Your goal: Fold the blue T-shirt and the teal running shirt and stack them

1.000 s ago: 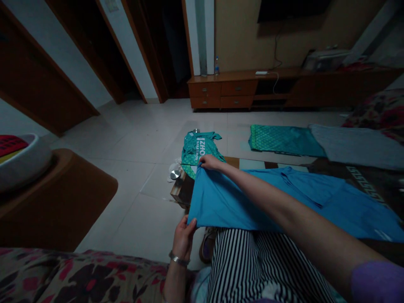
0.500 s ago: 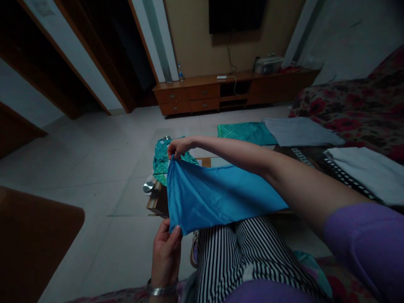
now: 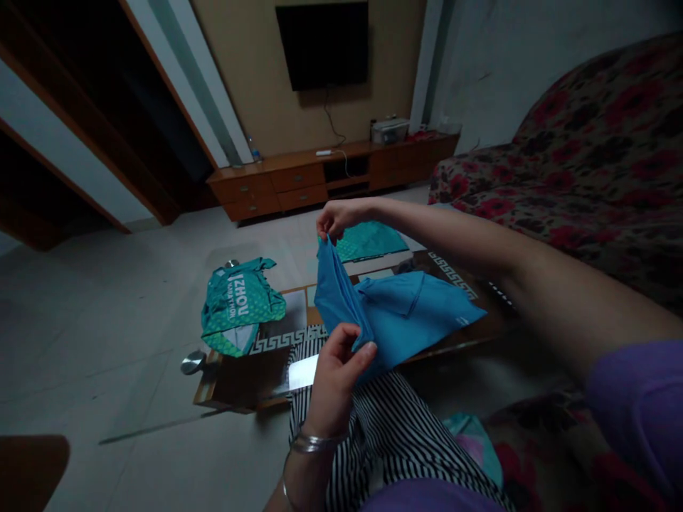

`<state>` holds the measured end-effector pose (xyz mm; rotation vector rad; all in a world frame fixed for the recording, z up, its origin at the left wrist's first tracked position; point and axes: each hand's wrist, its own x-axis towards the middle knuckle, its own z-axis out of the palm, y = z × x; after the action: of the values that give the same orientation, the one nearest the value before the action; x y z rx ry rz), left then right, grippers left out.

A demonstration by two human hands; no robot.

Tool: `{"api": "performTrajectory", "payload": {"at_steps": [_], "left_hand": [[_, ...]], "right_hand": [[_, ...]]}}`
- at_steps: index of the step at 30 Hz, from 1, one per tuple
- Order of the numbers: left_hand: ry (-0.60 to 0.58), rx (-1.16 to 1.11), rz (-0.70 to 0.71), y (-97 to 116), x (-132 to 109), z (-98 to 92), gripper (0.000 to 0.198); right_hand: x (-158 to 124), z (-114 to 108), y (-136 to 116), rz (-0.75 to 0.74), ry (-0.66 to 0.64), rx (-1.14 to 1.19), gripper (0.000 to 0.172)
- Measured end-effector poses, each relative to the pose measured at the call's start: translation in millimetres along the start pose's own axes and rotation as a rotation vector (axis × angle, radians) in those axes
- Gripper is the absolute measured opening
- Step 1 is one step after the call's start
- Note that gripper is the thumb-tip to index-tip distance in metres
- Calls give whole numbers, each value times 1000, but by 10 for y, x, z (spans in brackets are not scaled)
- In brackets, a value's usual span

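A bright blue shirt (image 3: 405, 313) lies partly on the low glass table (image 3: 250, 377), its left edge lifted. My right hand (image 3: 336, 217) pinches the far corner of that edge, held high above the table. My left hand (image 3: 339, 370), with bangles on the wrist, grips the near corner just above my striped trousers (image 3: 384, 434). Between the two hands the blue cloth hangs in a fold.
A crumpled teal jersey with white lettering (image 3: 237, 306) lies on the table's left end. A folded teal cloth (image 3: 368, 240) sits on the far side. A floral sofa (image 3: 576, 178) fills the right; a wooden TV cabinet (image 3: 299, 181) stands against the back wall.
Both hands carried the blue shirt's edge to the right, folding it over the rest of the shirt. The view swung right, toward the sofa.
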<state>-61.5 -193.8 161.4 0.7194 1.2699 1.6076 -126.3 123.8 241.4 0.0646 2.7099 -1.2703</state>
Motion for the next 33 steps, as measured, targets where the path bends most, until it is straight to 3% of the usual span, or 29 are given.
{"api": "performTrajectory", "payload": {"at_steps": [3, 7, 14, 21, 28, 31, 33], "left_hand": [[-89, 9, -18, -97, 271, 410, 28], [-215, 29, -50, -330, 636, 948, 29], [-325, 164, -92, -1095, 1232, 1606, 22], [-335, 346, -168, -1754, 1596, 1930, 18], [-333, 543, -160, -2043, 1859, 2107, 15], [-387, 635, -144, -2130, 1899, 2156, 10], [-449, 697, -96, -2155, 1868, 2173, 18]], "right_hand": [[-482, -169, 341, 88, 50, 45, 23], [-993, -285, 862, 168, 130, 45, 11], [-1636, -371, 1800, 229, 253, 3, 18], [-1938, -235, 2448, 305, 306, 0, 26], [-1968, -73, 2912, 385, 355, 43, 29], [-2004, -3, 3066, 423, 377, 25, 30], [-2041, 41, 3135, 454, 394, 2, 32]]}}
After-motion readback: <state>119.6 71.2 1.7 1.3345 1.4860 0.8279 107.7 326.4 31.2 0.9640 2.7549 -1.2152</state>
